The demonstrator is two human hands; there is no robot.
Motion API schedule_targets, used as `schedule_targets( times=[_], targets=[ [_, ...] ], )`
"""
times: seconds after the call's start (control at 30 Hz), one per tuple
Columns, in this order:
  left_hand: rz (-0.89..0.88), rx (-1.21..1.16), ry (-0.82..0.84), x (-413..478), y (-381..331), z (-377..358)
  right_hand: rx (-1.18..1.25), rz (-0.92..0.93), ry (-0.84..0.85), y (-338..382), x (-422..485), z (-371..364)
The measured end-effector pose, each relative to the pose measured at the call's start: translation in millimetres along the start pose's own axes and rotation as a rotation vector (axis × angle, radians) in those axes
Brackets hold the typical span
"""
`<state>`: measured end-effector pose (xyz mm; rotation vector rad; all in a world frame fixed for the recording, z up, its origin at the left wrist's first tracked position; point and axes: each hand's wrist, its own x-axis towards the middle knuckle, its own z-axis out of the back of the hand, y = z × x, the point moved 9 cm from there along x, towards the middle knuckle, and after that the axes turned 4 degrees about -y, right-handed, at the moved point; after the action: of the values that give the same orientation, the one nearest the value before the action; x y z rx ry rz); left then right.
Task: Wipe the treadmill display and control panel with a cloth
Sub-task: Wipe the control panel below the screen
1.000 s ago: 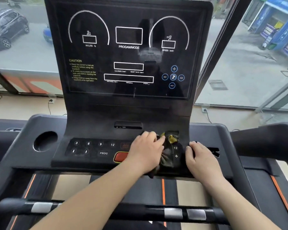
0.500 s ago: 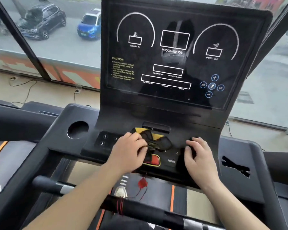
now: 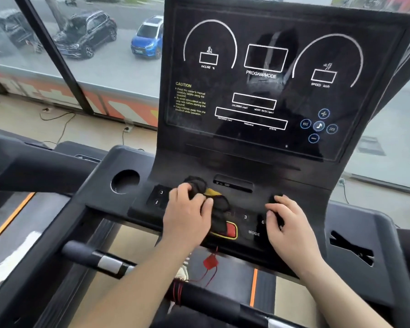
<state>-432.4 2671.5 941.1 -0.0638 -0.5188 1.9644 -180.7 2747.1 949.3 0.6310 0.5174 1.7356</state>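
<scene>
Nearest, a bar (image 3: 104, 261) across the bottom, with a red clip (image 3: 210, 261) on a string just past it. Then two bare arms reaching forward over the bar. Left hand (image 3: 187, 216) down on the cloth (image 3: 219, 202), fingers curled round it, wrist low, likely for pushing hard and rubbing. Cloth dark with a bit of yellow, bunched up on the middle of the panel (image 3: 253, 223), covering part of the red button (image 3: 231, 229). Right hand (image 3: 291, 230) resting on the right side of the panel, fingers bent a little, gripping nothing that shows, likely just for steadying. Further back, the display (image 3: 265, 91), tall and tilted, with no hand on it. Wiped or not, cannot tell.
</scene>
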Motion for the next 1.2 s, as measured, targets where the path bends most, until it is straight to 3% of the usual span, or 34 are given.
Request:
schedule_targets(
  times=[0.07,0.17,0.3,0.37,0.53,0.7,0.83,0.9,1.0,1.2],
  targets=[
    [0.068,0.129,-0.031,11.6,14.8,6.0,0.017,-0.014,-0.010,-7.7,-3.9,3.3],
    [0.080,0.194,0.078,8.8,-18.7,-9.1,0.042,-0.002,-0.044,-9.7,-6.7,8.1],
    [-0.389,0.095,0.213,-55.1,-131.4,-52.0,0.064,-0.041,-0.112,-23.5,-4.0,30.7],
    [-0.561,0.023,0.193,-67.2,-159.3,-58.8,0.055,-0.074,-0.138,-39.1,-4.7,47.4],
    [-0.606,0.067,0.324,-47.4,-183.0,-88.3,0.083,-0.227,-0.150,-81.1,-5.0,80.2],
    [-0.990,0.116,0.436,-60.6,-247.2,-115.0,0.182,-0.353,-0.150,-102.7,2.9,101.3],
    [-1.014,0.306,0.176,7.6,-265.9,-101.4,0.112,-0.395,-0.083,-122.8,8.8,106.3],
    [-0.889,0.266,0.102,27.2,-278.0,-91.4,0.049,-0.408,0.013,-133.0,7.5,95.9],
    [-0.757,0.130,0.189,16.9,-285.0,-94.4,-0.058,-0.425,0.075,-146.8,2.6,88.1],
    [-0.903,0.228,0.336,-27.9,-267.4,-117.0,-0.220,-0.367,0.157,-151.8,4.5,87.0]
  ],
)
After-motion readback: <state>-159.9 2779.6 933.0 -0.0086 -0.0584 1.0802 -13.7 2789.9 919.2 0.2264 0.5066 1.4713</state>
